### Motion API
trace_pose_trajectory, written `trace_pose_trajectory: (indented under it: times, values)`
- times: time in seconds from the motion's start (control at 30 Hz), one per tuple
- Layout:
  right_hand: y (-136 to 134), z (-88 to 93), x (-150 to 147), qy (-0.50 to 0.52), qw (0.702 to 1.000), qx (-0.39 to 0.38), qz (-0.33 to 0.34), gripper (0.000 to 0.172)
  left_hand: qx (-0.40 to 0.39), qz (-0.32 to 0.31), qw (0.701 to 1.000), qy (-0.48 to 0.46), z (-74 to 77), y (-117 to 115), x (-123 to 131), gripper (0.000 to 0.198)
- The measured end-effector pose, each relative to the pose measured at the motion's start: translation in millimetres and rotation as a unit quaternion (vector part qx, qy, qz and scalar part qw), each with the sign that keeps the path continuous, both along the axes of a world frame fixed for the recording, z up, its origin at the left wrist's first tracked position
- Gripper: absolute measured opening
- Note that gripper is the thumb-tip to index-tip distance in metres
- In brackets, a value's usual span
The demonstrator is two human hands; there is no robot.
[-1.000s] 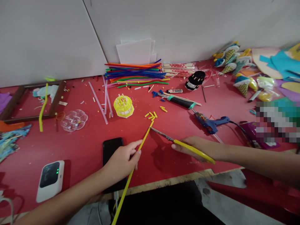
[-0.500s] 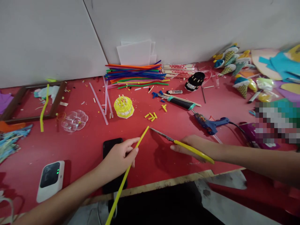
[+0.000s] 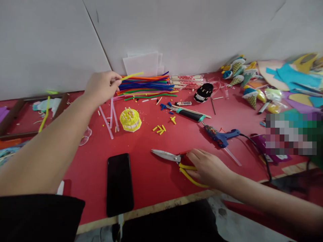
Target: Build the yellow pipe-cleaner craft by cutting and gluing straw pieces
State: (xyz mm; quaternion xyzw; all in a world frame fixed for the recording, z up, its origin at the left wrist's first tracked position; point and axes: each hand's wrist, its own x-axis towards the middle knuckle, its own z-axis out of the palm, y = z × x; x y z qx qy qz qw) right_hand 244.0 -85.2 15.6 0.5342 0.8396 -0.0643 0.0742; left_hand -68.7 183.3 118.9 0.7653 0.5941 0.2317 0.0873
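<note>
My left hand (image 3: 102,88) is stretched out to the back of the red table (image 3: 151,174), fingers pinched on a yellow straw (image 3: 132,75) whose tip lies over the heap of coloured straws (image 3: 146,85). My right hand (image 3: 208,168) rests on the yellow handles of the scissors (image 3: 174,158), which lie flat on the table with the blades pointing left. Several short yellow straw pieces (image 3: 158,128) lie in the middle. A small yellow straw-built cake model (image 3: 130,119) stands left of them.
A black phone (image 3: 119,183) lies near the front edge. A blue glue gun (image 3: 220,136) with its cord, a black-handled tool (image 3: 189,114), pink straws (image 3: 111,116), a black toy car (image 3: 203,92), foam ice-cream cones (image 3: 239,72) and coloured foam sheets (image 3: 292,74) crowd the back and right.
My left hand carried the yellow straw from the front up to the straw heap at the back. My right hand lowered the scissors flat onto the table.
</note>
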Motion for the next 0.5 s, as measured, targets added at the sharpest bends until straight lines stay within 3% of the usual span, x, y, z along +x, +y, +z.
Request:
trace_pose_trajectory:
  times: [0.13, 0.2, 0.33, 0.43, 0.5]
  values:
    - [-14.8, -6.5, 19.1, 0.059, 0.985, 0.111, 0.118, 0.028, -0.051, -0.012, 0.999, -0.006, -33.0, 21.9, 3.9, 0.03]
    - [-16.5, -4.2, 38.9, 0.074, 0.979, 0.131, 0.137, 0.032, -0.06, -0.024, 0.998, -0.015, -42.3, 22.6, 3.4, 0.035]
    - [0.7, -0.6, 102.8, 0.041, 0.979, 0.199, 0.029, 0.045, -0.054, -0.036, 0.995, -0.073, -47.5, 6.5, -7.2, 0.037]
    - [21.1, -10.4, 147.6, 0.028, 0.98, 0.183, -0.075, 0.056, -0.085, -0.045, 0.987, -0.132, -51.2, -17.5, -23.1, 0.069]
    - [31.2, -20.7, 163.1, 0.049, 0.981, 0.163, -0.093, 0.056, -0.121, -0.059, 0.976, -0.169, -57.6, -35.6, -33.7, 0.098]
